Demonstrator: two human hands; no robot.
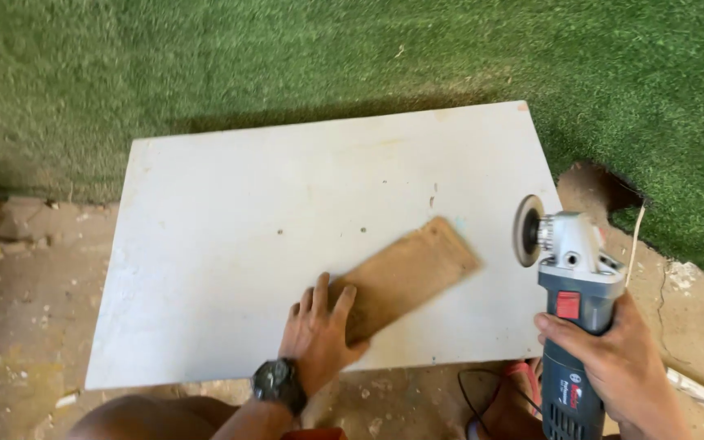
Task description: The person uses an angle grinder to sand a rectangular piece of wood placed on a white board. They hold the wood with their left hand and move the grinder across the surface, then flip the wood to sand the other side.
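A brown rectangular wood piece (414,269) lies slanted on a white board (230,212) on the ground. My left hand (318,336), with a dark wristwatch (279,381) on the wrist, presses flat on the near end of the wood piece. My right hand (617,354) grips the body of a blue and grey angle grinder (574,301). Its round sanding disc (526,231) hangs just beyond the right end of the wood piece, over the board's right edge, apart from the wood.
Green artificial turf (352,57) covers the ground behind and to the right of the board. Bare dusty concrete (18,326) with rubble lies at the left and front. A black cord (482,399) loops near my knee. A white plug strip (694,389) lies at the right.
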